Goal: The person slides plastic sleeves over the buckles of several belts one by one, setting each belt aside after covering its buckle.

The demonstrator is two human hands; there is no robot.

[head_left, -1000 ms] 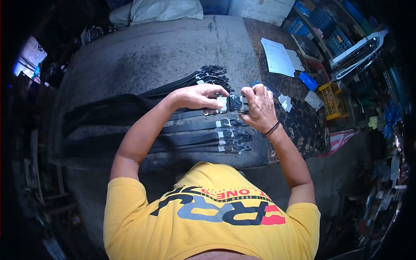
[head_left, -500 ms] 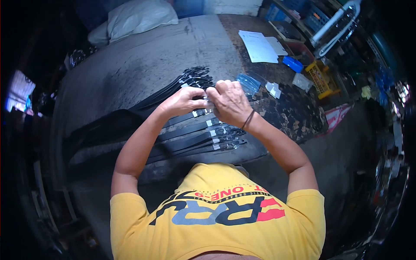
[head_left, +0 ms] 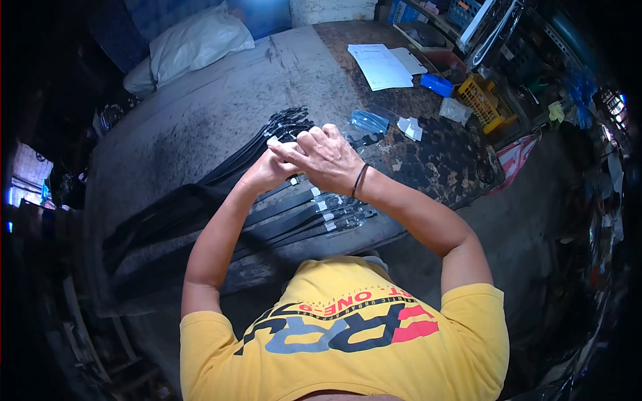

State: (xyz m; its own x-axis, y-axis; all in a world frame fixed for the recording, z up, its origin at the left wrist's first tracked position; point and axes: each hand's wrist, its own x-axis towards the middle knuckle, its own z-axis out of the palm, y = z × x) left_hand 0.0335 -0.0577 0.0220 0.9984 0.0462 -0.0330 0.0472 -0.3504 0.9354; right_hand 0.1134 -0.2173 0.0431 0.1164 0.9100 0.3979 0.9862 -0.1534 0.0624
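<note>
My left hand (head_left: 269, 168) and my right hand (head_left: 329, 159) meet over the worktable, with fingers closed and touching. My right hand's fingers reach across my left fingertips. Whatever is pinched between them is hidden. Beneath and beside the hands lie black belt-like straps (head_left: 284, 227), several with white tags (head_left: 317, 194) and clear wrapping near their right ends. Another bundle of black straps (head_left: 231, 160) runs from the lower left up to beyond my left hand. Just right of my right hand, a dark strap end (head_left: 366, 141) shows.
Clear bluish plastic bags (head_left: 369, 121) and white cards (head_left: 410, 128) lie right of the hands. Farther back are paper sheets (head_left: 380, 67), a blue box (head_left: 437, 85) and a yellow basket (head_left: 483, 103). A white sack (head_left: 197, 47) rests on the table's far left edge.
Both hands have shifted slightly left in view and drawn closer together. My right fingers now overlap my left fingertips. The head view has turned a little.
</note>
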